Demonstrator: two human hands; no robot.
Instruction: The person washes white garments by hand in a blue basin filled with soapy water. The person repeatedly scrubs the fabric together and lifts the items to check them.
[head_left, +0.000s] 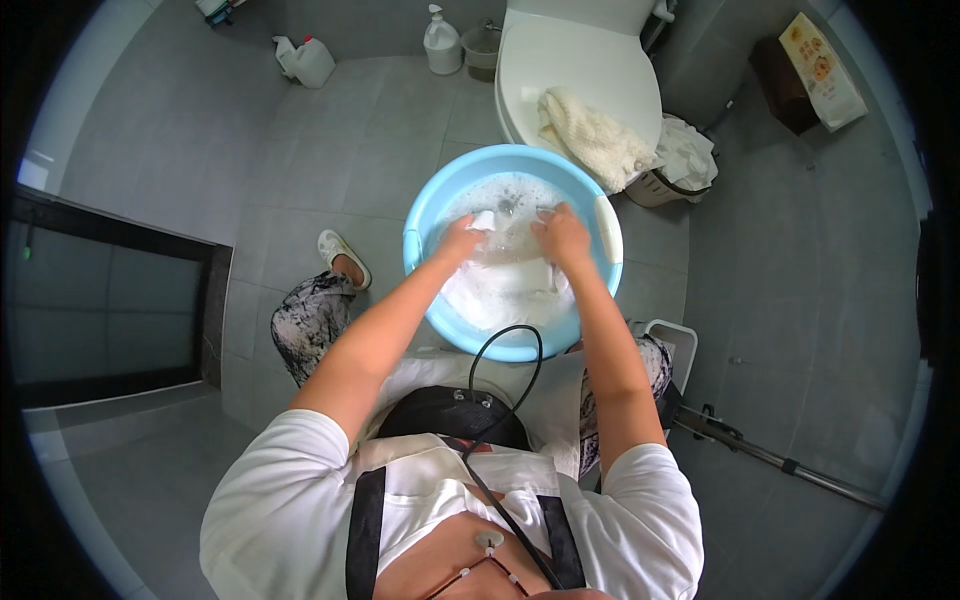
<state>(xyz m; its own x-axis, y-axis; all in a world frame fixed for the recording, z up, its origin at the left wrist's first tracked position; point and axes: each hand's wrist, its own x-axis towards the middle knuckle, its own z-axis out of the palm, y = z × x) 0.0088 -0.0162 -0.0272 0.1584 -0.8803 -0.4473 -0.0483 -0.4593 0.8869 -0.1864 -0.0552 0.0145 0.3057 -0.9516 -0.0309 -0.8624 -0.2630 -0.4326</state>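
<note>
A light blue round basin [432, 198] stands in front of me, filled with sudsy water. White cloth [515, 276] lies partly sunk in the foam, its lower part spread between my arms. Inside the basin on the left, my left hand [463, 238] is closed on a bunched bit of that cloth, which pokes up by the fingers. Opposite it, my right hand [562, 236] dips its curled fingers into the suds at the cloth's right side. Foam and water hide the right fingertips, so I cannot see what they grip.
Beyond the basin is a toilet [570, 75] with a cream towel [595, 135] on its lid. A waste bin [655, 190] stands right of it. Along the wall are a pump bottle [441, 45], a small bucket [481, 58] and a white jug [310, 64]. A metal pole [780, 462] leans at right.
</note>
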